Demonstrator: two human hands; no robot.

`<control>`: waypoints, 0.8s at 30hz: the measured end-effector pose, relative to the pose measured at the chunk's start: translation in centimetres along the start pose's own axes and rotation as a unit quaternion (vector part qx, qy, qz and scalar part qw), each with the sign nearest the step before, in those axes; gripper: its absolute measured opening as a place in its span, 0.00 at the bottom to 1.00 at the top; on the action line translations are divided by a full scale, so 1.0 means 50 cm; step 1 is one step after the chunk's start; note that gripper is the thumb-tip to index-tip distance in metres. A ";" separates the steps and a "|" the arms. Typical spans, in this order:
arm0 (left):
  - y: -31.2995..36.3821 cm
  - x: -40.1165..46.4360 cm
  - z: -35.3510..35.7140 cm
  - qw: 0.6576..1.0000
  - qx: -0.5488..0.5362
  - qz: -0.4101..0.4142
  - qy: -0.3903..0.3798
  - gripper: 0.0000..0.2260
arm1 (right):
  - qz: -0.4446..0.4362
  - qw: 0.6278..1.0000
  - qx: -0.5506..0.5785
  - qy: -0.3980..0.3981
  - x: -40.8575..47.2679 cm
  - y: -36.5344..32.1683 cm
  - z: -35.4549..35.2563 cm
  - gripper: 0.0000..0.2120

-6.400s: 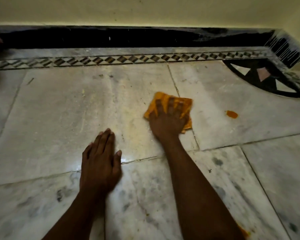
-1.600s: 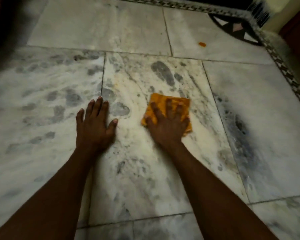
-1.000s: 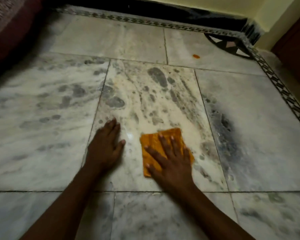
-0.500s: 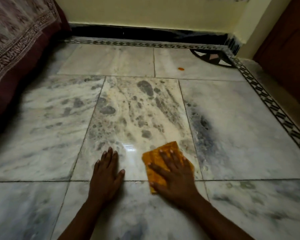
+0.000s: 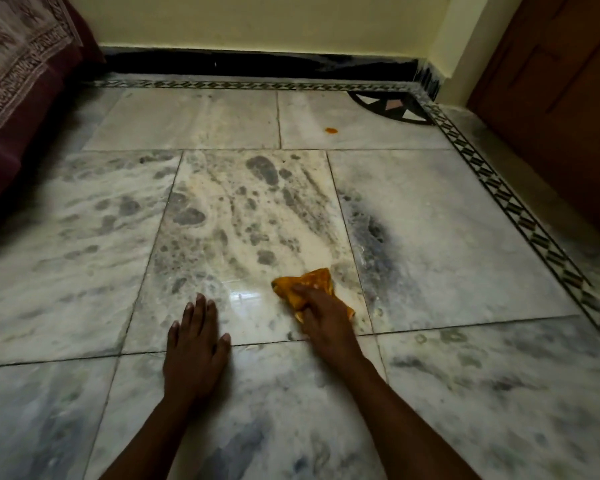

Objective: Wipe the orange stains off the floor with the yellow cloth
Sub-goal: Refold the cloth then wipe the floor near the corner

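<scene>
Your right hand (image 5: 321,315) covered the near half of the yellow cloth (image 5: 309,284), so the fingers' exact lie on it could not be made out; the cloth was bunched up under them and looked gathered in a grip rather than pressed flat. Both forearms were cut off by the lower edge of the view. The cloth lay on the marble floor (image 5: 447,220), near a tile joint just behind the grip. Your left hand (image 5: 194,344) rested flat on the floor beside the grip, fingers spread and straight, holding nothing. One orange stain (image 5: 330,130) sat well ahead of the grip, near the patterned border (image 5: 499,188). A patterned bedspread (image 5: 18,60) hung far left; a wooden door (image 5: 561,98) stood far right.
</scene>
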State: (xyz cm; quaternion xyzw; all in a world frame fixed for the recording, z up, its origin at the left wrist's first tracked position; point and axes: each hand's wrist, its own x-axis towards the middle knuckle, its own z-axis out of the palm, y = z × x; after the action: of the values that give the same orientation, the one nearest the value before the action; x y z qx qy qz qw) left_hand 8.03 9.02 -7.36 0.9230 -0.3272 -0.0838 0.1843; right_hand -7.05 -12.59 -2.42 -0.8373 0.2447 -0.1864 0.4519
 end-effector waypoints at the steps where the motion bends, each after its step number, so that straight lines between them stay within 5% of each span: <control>1: 0.003 0.000 0.000 1.000 0.001 -0.003 0.005 0.40 | 0.030 0.995 0.090 0.038 -0.003 -0.011 -0.018 0.19; 7: 0.006 -0.003 -0.004 1.000 -0.008 -0.005 0.007 0.41 | 0.210 0.870 0.410 0.174 0.004 -0.025 -0.167 0.15; 10: 0.003 0.000 -0.008 1.000 -0.018 -0.011 -0.007 0.41 | 0.263 0.911 0.198 0.249 -0.012 0.043 -0.231 0.08; 13: 0.040 0.000 -0.008 0.998 -0.053 -0.034 0.023 0.35 | 0.297 0.912 0.070 0.275 -0.042 0.069 -0.261 0.17; 17: 0.173 -0.015 0.030 0.979 -0.139 0.105 0.104 0.21 | 0.326 0.911 0.028 0.252 -0.069 0.085 -0.270 0.21; 19: 0.265 -0.020 0.044 0.961 -0.177 0.204 0.053 0.23 | 0.349 0.895 0.081 0.264 -0.075 0.093 -0.269 0.26; 24: 0.403 0.000 0.055 0.943 -0.046 0.310 -0.115 0.31 | 0.359 0.827 0.355 0.246 -0.097 0.095 -0.256 0.11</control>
State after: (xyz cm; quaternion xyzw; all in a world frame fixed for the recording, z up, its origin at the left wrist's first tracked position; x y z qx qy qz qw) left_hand -4.27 -6.22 -1.92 0.7506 -0.6117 -0.1433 0.2049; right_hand -18.98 -20.55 -0.22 -0.3987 0.5480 -0.2847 0.6780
